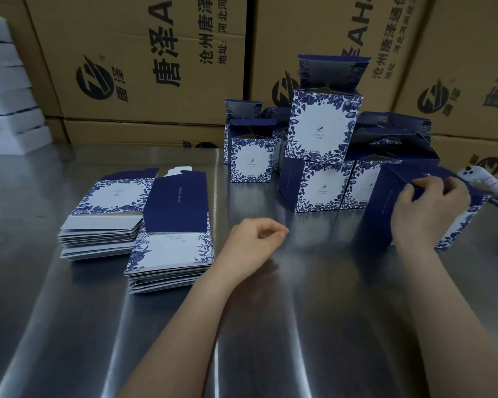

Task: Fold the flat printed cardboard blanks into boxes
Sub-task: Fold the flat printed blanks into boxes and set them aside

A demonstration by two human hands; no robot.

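Already several folded boxes stand; your right hand pinches another's flap, left hand loosely curled, empty; two blank stacks await folding.

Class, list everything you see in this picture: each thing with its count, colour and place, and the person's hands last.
stacks of flat blanks: two, blue and white, on the table left of centre
folded boxes: at least six, blue-and-white floral print, back centre to right; one stands on top of others
unfinished box: one, dark blue side facing, front right
cartons: several, brown with black print, stacked behind the table
slabs: one stack, white, far left
gadget: one, white, right edge; kind unclear
table: one, shiny steel, under everything
left hand: loosely curled, holds nothing, centre
right hand: pinches the unfinished box's top flap
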